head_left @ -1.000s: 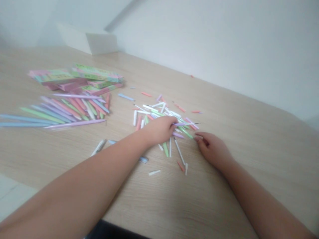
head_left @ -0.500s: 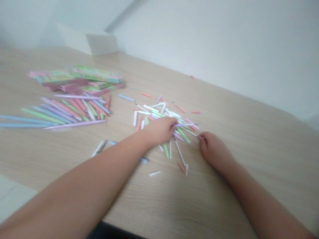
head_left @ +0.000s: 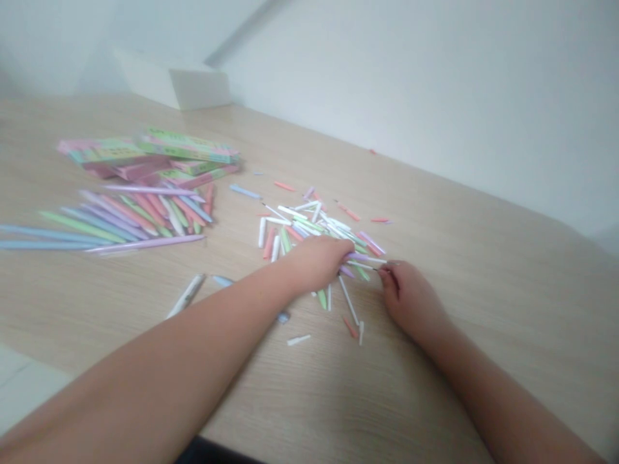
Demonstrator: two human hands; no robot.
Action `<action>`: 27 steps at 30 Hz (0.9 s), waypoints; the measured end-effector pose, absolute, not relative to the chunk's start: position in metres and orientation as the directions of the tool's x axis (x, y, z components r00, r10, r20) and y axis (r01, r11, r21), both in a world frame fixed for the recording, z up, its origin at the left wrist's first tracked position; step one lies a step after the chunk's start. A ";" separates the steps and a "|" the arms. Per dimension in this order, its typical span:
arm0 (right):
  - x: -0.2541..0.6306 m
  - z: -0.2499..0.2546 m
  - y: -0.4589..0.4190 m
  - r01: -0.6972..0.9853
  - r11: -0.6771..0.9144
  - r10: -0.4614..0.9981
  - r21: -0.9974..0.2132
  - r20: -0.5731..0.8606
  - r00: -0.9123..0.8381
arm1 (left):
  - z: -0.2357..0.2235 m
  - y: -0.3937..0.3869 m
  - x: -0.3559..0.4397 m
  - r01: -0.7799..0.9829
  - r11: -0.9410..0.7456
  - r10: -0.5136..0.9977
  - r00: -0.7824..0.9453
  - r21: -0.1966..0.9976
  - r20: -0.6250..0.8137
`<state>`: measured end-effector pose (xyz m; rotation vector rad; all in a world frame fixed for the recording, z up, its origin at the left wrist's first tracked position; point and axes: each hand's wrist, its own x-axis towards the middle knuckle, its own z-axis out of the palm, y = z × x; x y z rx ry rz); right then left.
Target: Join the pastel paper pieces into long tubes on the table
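Note:
My left hand point(head_left: 325, 261) is closed over the heap, its fingers round a purple pen barrel point(head_left: 358, 256) with a thin white stick like a pen refill protruding to the right. My right hand point(head_left: 416, 299) is closed in a pinch just right of the heap. Its fingertips are at the dark tip of a second white pen refill point(head_left: 362, 265), whose other end reaches under my left hand. Around both lie loose pen parts point(head_left: 309, 219) in white, green, purple and coral. Blur and the left hand hide some of them.
Left of the heap lies a fan of pastel pens point(head_left: 126, 216), with printed pen boxes point(head_left: 188, 145) stacked behind. A white box point(head_left: 200, 89) stands against the wall. A white pen point(head_left: 186, 295) and a small white piece point(head_left: 298, 339) lie on the wooden table point(head_left: 309, 399).
My left hand has shifted slightly right and down with the purple barrel, bringing its white stick close to my right fingers. My right hand has moved slightly left.

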<state>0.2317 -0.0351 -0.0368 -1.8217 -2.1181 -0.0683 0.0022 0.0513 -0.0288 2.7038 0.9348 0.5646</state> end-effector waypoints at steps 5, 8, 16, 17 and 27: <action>0.232 -0.034 -0.035 0.957 0.197 0.932 -0.211 0.344 -0.116 | -0.033 0.053 0.004 0.583 -0.746 0.663 0.696 0.323 0.276; 0.236 -0.033 -0.034 0.963 0.164 0.930 -0.214 0.359 -0.079 | -0.035 0.057 0.002 0.596 -0.737 0.675 0.671 0.319 0.306; 0.246 -0.036 -0.033 0.959 0.115 0.892 -0.258 0.452 0.015 | -0.037 0.066 -0.002 0.624 -0.731 0.679 0.620 0.278 0.393; 0.246 -0.036 -0.034 0.957 0.119 0.883 -0.265 0.470 0.020 | -0.038 0.066 -0.003 0.617 -0.734 0.675 0.625 0.282 0.392; 0.243 -0.035 -0.039 0.948 0.162 0.840 -0.275 0.542 0.014 | -0.039 0.064 -0.003 0.544 -0.795 0.606 0.694 0.268 0.389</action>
